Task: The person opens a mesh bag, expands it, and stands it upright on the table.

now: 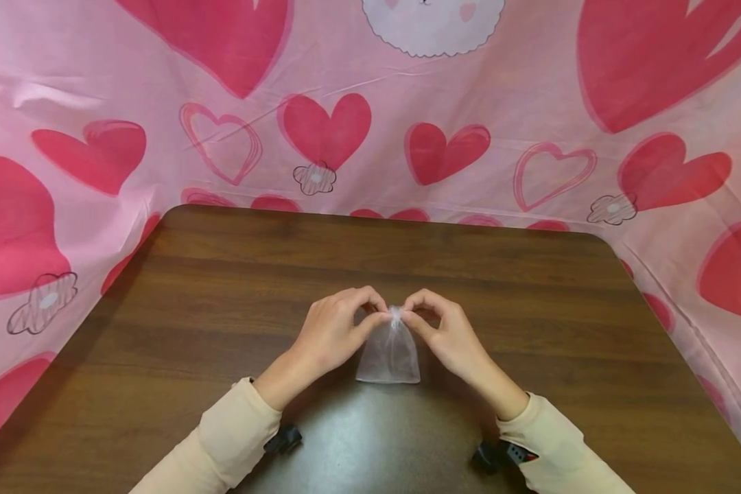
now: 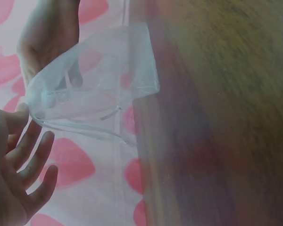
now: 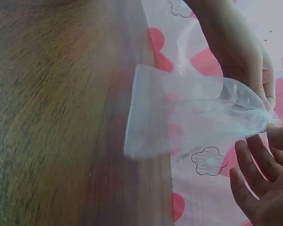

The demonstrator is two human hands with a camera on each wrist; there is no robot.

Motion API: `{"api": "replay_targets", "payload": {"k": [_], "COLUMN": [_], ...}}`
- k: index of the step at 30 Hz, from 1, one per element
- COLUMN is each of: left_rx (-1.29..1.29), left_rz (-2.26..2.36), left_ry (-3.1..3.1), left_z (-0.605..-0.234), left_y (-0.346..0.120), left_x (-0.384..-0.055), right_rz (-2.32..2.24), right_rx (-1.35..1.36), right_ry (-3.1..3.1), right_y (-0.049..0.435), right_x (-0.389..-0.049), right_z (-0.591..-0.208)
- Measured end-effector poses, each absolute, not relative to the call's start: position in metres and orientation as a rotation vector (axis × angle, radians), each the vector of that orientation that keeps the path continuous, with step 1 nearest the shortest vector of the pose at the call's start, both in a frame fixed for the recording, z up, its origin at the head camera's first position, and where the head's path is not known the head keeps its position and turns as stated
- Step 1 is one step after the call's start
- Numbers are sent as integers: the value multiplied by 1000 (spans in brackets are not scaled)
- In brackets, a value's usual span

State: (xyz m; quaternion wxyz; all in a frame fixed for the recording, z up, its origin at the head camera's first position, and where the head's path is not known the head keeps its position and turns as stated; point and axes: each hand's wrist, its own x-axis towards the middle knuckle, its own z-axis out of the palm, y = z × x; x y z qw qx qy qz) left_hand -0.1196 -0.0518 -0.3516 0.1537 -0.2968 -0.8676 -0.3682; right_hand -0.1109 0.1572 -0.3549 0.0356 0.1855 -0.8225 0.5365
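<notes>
Between my two hands hangs a small sheer white drawstring pouch (image 1: 387,357), its neck bunched at the top and its flat bottom edge toward me. My left hand (image 1: 336,326) pinches the left side of the neck between thumb and index finger. On the opposite side, the thumb and index finger of my right hand (image 1: 447,333) pinch the neck too. In the left wrist view, thin ribbon ends (image 2: 85,131) trail along the pouch (image 2: 108,70). The other fingers of the left hand (image 2: 23,174) are spread loosely below it.
A dark brown wooden table (image 1: 222,274) lies beneath the hands. Pink cloth (image 1: 383,75) printed with red hearts surrounds its back and sides. Small black devices sit at both wrists, a left one (image 1: 284,439) and a right one (image 1: 490,456), by the cream sleeves.
</notes>
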Motion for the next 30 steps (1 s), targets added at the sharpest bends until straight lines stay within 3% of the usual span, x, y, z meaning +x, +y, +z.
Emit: {"api": "replay_targets", "payload": {"k": [30], "left_rx": [-787], "left_rz": [-1016], "left_ry": [-2549], "left_z": [-350], "left_y": [-58], "left_x": [-121], "right_rz": [1606], "right_rx": [577], "right_ry": [-2453], "right_y": [165], "right_x": [-111], "right_z": [-355]}}
